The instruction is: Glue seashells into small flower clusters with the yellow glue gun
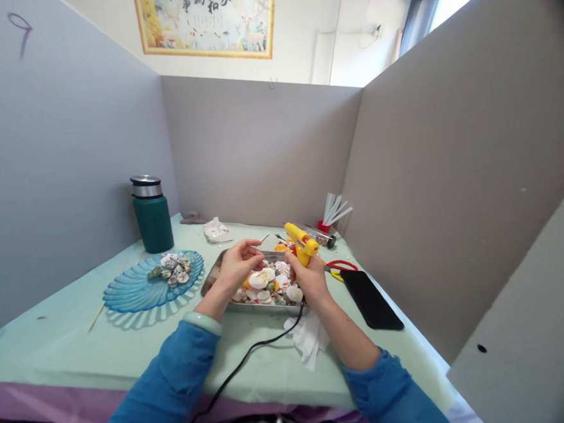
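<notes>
A: Where's the gun?
B: Above the right end of the tray, in the right hand, whose fingers wrap its handle.
A: How will it handle?
B: Light and stiff, I'd say, probably plastic; the handle is the place to hold it. I'd keep skin off the nozzle, which could be hot. I can't make out its tip here.
A: Anything pulling on it?
B: The cord runs from below that hand toward the near edge of the table. It looks flexible, but might tug.
A: And the left hand?
B: Over the tray's left part, thumb and fingers near together. A pale sliver shows by the fingertips; I can't tell whether they pinch it.
A: The shells?
B: Heaped in the tray. Hard, light, likely slick where smooth, and thin rims may chip. I'd take one by its sides, gently.
A: Further out?
B: A soft tissue just in front of the tray, the phone to the right, and the plate to the left. That looks rigid, perhaps breakable; hold it by opposite rims.
</notes>
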The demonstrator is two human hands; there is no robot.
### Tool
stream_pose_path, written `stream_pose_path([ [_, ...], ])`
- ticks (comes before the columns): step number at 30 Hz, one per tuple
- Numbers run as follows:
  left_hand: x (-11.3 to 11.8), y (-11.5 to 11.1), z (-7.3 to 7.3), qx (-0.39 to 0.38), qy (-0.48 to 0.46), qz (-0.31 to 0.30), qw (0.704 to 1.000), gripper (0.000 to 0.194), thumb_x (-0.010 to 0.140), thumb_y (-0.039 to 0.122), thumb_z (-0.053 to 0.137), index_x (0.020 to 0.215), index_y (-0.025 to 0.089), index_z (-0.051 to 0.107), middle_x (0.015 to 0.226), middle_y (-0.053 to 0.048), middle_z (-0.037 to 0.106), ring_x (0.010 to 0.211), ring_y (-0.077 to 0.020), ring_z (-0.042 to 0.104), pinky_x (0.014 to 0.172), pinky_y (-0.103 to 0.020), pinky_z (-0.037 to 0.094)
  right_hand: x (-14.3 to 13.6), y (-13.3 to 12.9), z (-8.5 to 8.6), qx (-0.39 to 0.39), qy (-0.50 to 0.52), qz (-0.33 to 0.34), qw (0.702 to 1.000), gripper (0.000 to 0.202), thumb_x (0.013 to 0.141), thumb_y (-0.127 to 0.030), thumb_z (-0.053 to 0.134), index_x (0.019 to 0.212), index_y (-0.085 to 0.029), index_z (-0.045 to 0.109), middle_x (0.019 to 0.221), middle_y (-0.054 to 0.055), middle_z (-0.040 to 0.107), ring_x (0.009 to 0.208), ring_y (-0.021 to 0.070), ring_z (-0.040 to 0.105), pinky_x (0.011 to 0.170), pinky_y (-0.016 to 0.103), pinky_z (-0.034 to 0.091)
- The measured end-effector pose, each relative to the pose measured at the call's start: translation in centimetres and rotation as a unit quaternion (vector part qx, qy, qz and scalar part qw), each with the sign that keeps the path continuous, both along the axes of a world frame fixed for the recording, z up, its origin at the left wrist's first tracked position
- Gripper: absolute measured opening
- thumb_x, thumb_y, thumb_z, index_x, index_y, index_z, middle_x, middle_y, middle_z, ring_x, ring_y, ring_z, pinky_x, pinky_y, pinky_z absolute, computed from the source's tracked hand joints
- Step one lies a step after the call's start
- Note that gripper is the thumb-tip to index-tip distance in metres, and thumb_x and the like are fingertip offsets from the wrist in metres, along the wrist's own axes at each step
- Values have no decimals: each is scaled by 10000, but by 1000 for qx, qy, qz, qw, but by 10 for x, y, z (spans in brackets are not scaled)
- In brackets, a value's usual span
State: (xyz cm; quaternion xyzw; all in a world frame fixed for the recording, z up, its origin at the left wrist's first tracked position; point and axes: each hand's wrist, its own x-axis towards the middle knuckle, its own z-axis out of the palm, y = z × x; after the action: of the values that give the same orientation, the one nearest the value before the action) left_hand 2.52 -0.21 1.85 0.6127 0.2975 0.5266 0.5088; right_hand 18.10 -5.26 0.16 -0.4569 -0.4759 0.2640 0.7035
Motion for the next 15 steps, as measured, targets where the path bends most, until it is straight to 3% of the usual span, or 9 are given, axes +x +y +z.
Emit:
stream_pose_path([
  [6,-4,14,-8,28,-15,101,994,356,614,254,692,932,147,576,671,20,607,586,-146,655,602,-265,521,8,-8,5,-78,-83,112,987,326,695,-443,676,812,-142,625,514,-46,526,355,61,376,345,192,315],
  [15,-6,20,-10,50,-8,166,985,312,651,221,621,952,158,568,708,16,601,618,-156,667,621,-277,534,7,-10,4,-80,-137,113,981,308,701,-438,672,780,-141,654,413,-69,435,349,68,344,353,190,276],
])
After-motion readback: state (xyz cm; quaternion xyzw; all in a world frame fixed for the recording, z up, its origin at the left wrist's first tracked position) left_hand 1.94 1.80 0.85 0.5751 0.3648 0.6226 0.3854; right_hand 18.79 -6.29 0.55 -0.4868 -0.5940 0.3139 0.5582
